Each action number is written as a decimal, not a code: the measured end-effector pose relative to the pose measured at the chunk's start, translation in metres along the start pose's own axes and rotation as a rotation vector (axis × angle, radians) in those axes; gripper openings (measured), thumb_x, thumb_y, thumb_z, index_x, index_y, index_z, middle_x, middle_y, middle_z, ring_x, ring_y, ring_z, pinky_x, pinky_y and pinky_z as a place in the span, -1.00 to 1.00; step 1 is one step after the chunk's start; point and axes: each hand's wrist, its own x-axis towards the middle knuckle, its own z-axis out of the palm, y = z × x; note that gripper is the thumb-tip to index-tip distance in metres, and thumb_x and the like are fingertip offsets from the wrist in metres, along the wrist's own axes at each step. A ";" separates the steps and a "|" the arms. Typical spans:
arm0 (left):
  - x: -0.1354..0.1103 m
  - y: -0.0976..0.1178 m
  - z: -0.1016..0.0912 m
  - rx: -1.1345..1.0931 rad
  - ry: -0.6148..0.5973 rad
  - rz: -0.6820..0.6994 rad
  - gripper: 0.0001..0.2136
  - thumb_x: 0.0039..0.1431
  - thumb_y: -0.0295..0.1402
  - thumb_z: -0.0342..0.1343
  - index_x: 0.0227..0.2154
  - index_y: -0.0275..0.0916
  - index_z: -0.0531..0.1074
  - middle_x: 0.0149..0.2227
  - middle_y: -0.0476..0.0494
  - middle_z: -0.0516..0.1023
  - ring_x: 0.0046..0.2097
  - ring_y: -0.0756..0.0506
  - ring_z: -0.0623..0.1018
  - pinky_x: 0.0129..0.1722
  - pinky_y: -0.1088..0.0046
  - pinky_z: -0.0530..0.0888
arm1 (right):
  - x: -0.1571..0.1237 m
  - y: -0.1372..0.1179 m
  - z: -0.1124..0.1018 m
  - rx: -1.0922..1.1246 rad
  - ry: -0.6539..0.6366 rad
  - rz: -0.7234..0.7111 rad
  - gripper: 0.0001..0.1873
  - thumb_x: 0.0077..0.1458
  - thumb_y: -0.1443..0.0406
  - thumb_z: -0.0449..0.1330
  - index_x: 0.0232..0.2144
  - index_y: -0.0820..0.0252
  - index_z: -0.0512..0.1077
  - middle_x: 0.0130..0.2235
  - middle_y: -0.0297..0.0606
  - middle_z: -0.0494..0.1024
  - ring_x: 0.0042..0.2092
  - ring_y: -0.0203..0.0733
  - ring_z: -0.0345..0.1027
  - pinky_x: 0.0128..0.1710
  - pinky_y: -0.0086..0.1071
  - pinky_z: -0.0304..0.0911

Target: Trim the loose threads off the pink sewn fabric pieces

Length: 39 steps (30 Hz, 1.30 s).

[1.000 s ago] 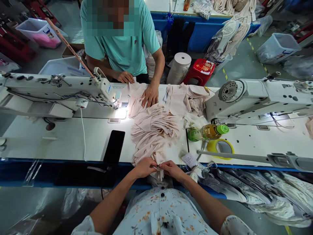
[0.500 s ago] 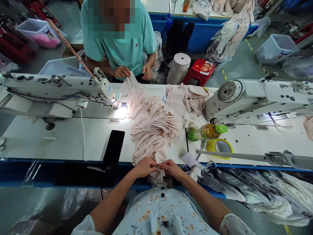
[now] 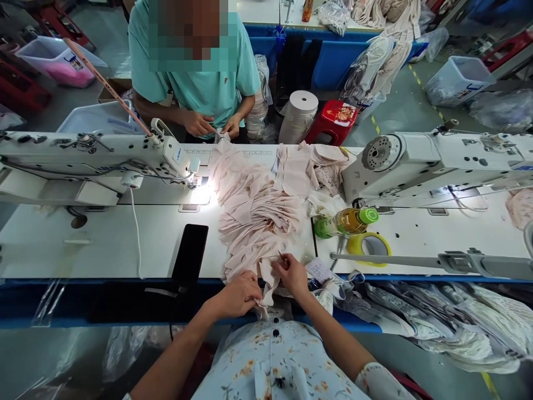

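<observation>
**Hands part over the pink fabric**

Head view: the right hand [image 3: 292, 274] has lifted away from the left hand [image 3: 240, 293], pinching a small tool. The left hand is closed on a pink fabric piece [image 3: 266, 286] at the table edge [image 3: 125, 278], below the fabric pile [image 3: 260, 216].

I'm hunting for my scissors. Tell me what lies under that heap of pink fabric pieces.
The pink fabric pieces lie on the white table, bare around them. Anything beneath is covered. The right hand holds a thin tool at the near edge; the left hand grips a piece.
</observation>
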 end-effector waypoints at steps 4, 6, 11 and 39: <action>0.007 0.004 -0.004 -0.040 -0.037 0.038 -0.77 0.12 -0.49 -0.05 -0.34 -0.19 0.52 -0.33 -0.06 0.57 -0.22 -0.04 0.46 0.11 0.32 0.19 | 0.003 0.005 0.004 0.191 -0.106 -0.049 -0.68 -0.17 0.07 0.14 -0.56 0.20 0.23 -0.52 -0.34 0.21 -0.45 -0.29 0.01 -0.44 -0.43 -0.04; 0.016 0.003 -0.003 -0.043 -0.072 0.048 -0.75 0.14 -0.47 -0.07 -0.30 -0.20 0.52 -0.30 -0.09 0.57 -0.23 -0.05 0.47 -0.04 0.41 0.31 | 0.002 0.010 0.003 0.282 -0.171 -0.041 -0.63 -0.20 0.03 0.15 -0.56 0.20 0.20 -0.55 -0.38 0.12 -0.47 -0.33 -0.05 -0.48 -0.45 -0.05; 0.039 -0.002 0.004 0.039 -0.075 0.043 -0.70 0.19 -0.43 -0.12 -0.22 -0.19 0.53 -0.26 -0.15 0.55 -0.23 -0.06 0.48 -0.17 0.45 0.33 | -0.003 0.017 0.001 0.457 -0.315 0.028 -0.56 -0.27 0.04 0.22 -0.43 0.24 0.27 -0.56 -0.43 0.11 -0.50 -0.37 -0.08 -0.51 -0.48 -0.06; 0.037 -0.010 0.025 -0.011 0.205 -0.298 -0.84 0.04 -0.51 -0.03 -0.37 -0.24 0.44 -0.30 -0.09 0.47 -0.21 -0.07 0.44 -0.16 0.41 0.34 | -0.022 0.014 -0.006 0.539 -0.496 -0.026 -0.79 -0.18 0.21 0.13 -0.54 0.29 0.39 -0.59 -0.41 0.12 -0.49 -0.38 -0.11 -0.47 -0.47 -0.09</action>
